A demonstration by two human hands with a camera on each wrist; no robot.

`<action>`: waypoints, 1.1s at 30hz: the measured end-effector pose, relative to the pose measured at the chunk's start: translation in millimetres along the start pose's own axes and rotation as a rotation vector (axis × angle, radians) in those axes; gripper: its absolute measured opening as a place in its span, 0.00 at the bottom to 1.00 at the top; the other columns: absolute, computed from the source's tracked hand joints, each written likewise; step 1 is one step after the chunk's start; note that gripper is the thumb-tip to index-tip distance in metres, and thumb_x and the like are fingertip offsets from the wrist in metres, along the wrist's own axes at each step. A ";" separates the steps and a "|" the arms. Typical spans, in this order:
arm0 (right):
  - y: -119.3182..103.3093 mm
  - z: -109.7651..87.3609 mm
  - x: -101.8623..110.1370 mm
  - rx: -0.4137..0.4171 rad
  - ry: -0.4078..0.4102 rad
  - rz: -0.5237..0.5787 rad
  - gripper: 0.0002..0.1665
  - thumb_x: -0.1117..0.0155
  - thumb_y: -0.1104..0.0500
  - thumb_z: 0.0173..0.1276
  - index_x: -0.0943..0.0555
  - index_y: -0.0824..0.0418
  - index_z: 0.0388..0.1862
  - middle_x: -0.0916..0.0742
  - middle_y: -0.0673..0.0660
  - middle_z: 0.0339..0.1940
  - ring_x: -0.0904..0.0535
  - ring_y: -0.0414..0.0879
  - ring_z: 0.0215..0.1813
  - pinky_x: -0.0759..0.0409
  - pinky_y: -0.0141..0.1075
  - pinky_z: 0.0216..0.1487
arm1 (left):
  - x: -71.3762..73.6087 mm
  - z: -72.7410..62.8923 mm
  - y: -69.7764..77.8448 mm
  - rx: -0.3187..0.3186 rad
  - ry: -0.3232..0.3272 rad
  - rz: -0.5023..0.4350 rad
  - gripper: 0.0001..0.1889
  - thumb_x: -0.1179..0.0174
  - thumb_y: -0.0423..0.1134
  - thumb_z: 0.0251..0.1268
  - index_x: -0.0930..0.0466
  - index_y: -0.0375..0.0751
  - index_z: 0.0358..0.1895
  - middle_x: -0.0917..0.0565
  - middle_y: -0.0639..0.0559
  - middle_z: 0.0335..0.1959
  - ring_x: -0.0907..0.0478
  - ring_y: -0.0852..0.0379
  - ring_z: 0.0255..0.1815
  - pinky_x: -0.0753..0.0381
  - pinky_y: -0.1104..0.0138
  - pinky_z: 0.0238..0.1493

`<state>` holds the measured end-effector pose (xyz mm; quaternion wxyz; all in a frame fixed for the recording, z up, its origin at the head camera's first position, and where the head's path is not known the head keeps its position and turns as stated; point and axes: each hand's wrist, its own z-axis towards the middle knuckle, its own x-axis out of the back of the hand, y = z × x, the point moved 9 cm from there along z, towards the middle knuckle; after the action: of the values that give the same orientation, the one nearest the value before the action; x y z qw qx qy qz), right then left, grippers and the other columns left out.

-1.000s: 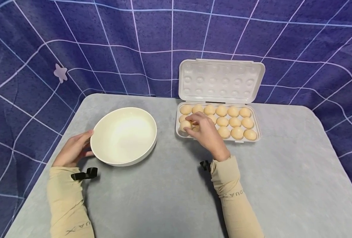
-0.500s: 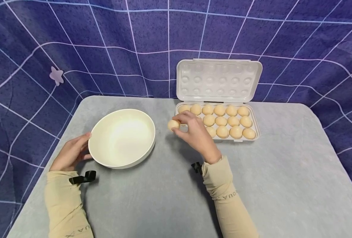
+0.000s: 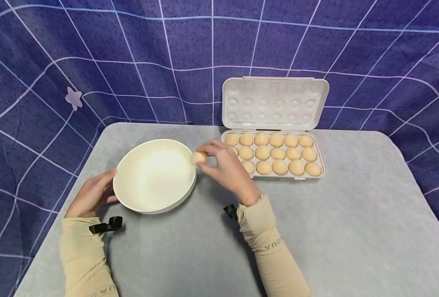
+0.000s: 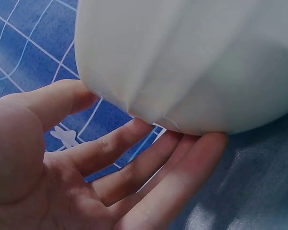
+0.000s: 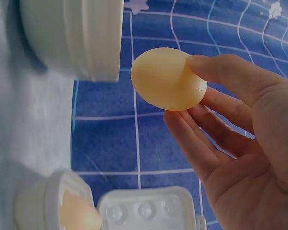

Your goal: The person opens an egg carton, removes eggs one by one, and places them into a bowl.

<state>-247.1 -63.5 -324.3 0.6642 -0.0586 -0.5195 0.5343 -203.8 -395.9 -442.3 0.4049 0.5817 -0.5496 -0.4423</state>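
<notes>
A: Position of the egg?

B: One smooth, pale tan egg, held clear of the grey bench in the right hand. In the head view it overlaps the right rim of the large, round, cream-white bowl. The right wrist view shows a narrow gap: egg just above rim level, no contact with the wall.

A: State of the right fingers?

B: Closed only to the egg's width. Thumb on one side, fingertips opposite; the end toward the bowl is bare.

A: Long axis?

B: In the right wrist view, roughly from the palm side out toward the bowl side. True tilt uncertain; foreshortened.

A: And the left hand?

B: At the bowl's left side, toward the bench's left edge. Thumb at the rim, fingers bent against the outer wall; it grips the bowl. Force cannot be told.

A: The relation that counts, then?

B: My judgement: egg to right rim. The bowl's hollow lies to the left of the right fingers, and the right hand is the nearer to that rim. Sideways clearance looks small; a knock on the rim is the risk.

A: Remainder?

B: White plastic egg carton, lid raised, by the bench's far edge, right of the bowl. Rows of similar eggs sit in it.
</notes>
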 end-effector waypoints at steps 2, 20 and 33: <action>-2.8 1.5 -5.9 0.002 -0.014 -0.003 0.14 0.28 0.60 0.65 0.15 0.62 0.48 0.15 0.54 0.48 0.19 0.44 0.49 0.22 0.30 0.55 | -0.7 -0.6 -0.9 -0.001 0.001 0.008 0.07 0.49 0.46 0.78 0.19 0.58 0.44 0.13 0.65 0.41 0.15 0.67 0.42 0.12 0.66 0.38; -17.1 20.5 -63.9 0.036 -0.265 -0.140 0.16 0.29 0.60 0.65 0.16 0.64 0.50 0.16 0.56 0.48 0.21 0.47 0.51 0.22 0.35 0.58 | 1.6 -0.1 -1.5 -0.013 0.007 0.006 0.07 0.49 0.45 0.79 0.20 0.56 0.46 0.13 0.63 0.41 0.15 0.66 0.43 0.12 0.66 0.37; -25.0 23.0 -101.1 0.113 -0.364 -0.332 0.05 0.30 0.62 0.64 0.15 0.58 0.39 0.17 0.53 0.40 0.22 0.46 0.44 0.23 0.33 0.49 | 1.2 -1.3 -1.7 -0.013 -0.001 -0.012 0.07 0.49 0.45 0.79 0.20 0.56 0.47 0.13 0.63 0.42 0.15 0.66 0.44 0.12 0.66 0.38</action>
<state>-237.0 -162.9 -361.5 0.6405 0.1620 -0.6023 0.4481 -202.0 -397.0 -443.6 0.4057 0.5822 -0.5434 -0.4485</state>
